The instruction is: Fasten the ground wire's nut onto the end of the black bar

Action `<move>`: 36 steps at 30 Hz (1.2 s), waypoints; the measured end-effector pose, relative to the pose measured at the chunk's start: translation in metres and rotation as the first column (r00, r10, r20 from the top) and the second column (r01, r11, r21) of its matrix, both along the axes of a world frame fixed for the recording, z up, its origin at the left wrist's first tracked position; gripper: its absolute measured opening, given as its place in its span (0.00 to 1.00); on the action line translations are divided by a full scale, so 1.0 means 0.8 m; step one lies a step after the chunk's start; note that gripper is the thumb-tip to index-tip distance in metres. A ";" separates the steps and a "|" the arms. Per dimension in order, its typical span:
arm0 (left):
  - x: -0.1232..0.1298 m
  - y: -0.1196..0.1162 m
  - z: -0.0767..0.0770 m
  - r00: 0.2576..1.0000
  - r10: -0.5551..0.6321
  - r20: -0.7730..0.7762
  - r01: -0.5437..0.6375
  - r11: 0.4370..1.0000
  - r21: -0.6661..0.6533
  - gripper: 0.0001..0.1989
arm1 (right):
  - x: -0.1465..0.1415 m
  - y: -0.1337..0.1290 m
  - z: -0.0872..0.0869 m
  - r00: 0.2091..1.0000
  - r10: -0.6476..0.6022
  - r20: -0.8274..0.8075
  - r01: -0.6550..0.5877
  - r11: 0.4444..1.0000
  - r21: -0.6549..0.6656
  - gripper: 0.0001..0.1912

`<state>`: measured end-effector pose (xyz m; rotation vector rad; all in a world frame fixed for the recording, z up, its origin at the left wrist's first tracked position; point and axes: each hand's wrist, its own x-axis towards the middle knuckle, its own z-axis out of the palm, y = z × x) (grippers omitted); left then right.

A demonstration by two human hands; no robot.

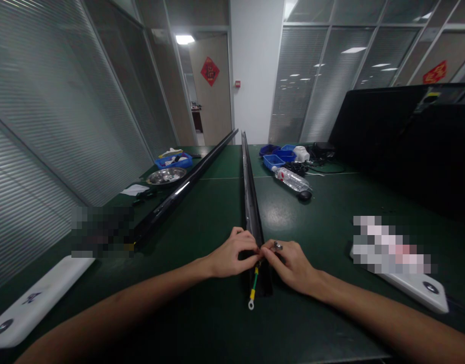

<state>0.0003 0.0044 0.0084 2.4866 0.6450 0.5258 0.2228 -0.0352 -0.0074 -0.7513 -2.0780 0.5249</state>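
Observation:
A long black channel strip point(248, 187) runs away from me along the green table, its near end between my forearms. My left hand point(232, 255) is closed in a pinch over this near end. Opposite it, my right hand point(291, 263), with a ring on one finger, also pinches, and the fingertips of both hands meet. A short green-and-yellow wire point(256, 277) comes out below the left fingertips, its metal ring terminal point(251, 304) pointing toward me. The wire's upper end, and whatever is between the right fingertips, is hidden by the fingers.
Another long black strip point(179, 191) lies diagonally to the left. Beyond it are a metal bowl point(152, 178) and a blue tray point(185, 163). On the right lie a plastic bottle point(293, 180), blue bins point(273, 162) and a white device point(416, 288); another white device point(43, 298) is near left.

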 end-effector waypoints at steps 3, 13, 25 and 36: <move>0.000 0.000 0.002 1.000 0.000 0.001 0.000 1.000 -0.009 0.08 | 0.008 0.006 0.004 0.995 0.097 0.011 -0.097 0.995 -0.006 0.14; 0.000 0.000 -0.001 1.000 0.002 0.003 -0.002 1.000 0.002 0.08 | 0.008 0.010 0.001 0.993 0.114 0.012 -0.113 0.993 -0.041 0.15; 0.000 0.001 0.001 1.000 -0.002 0.013 0.002 1.000 -0.004 0.07 | 0.011 0.007 0.008 0.989 0.143 0.024 -0.143 0.990 0.000 0.14; 0.002 -0.001 -0.001 1.000 0.008 0.004 -0.008 1.000 0.018 0.08 | 0.004 0.008 -0.001 0.998 0.060 0.009 -0.059 0.998 -0.030 0.14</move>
